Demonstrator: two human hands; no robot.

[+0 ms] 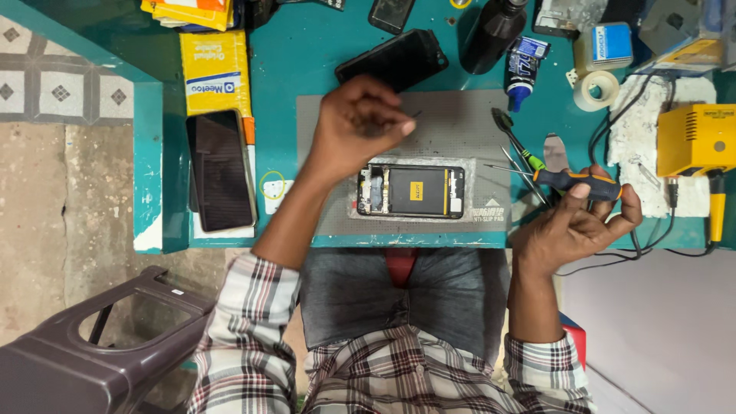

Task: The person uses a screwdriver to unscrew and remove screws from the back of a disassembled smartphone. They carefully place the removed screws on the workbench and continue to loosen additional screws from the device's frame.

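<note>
Head cam, looking down at teal workbench (307, 69). Opened phone (411, 191), back cover off, black battery w/ yellow label showing, lies flat on grey anti-slip mat (460, 123), centre, near bench front edge.

L hand (356, 126) hovers just above/behind the phone, fingers curled tight, pinching sth small and thin at the tips; can't tell what. Not touching phone.

R hand (579, 222) off the mat's right edge, palm up, fingers half closed around a precision screwdriver (563, 179), orange-black handle, shaft pointing left toward the mat.

Around: tweezers and green-handled tool (517, 142) on mat's right side; second black phone (392, 59) behind mat; dark phone face up (221, 170) at left; tape roll (596, 90); yellow soldering station (696, 139) far right.
</note>
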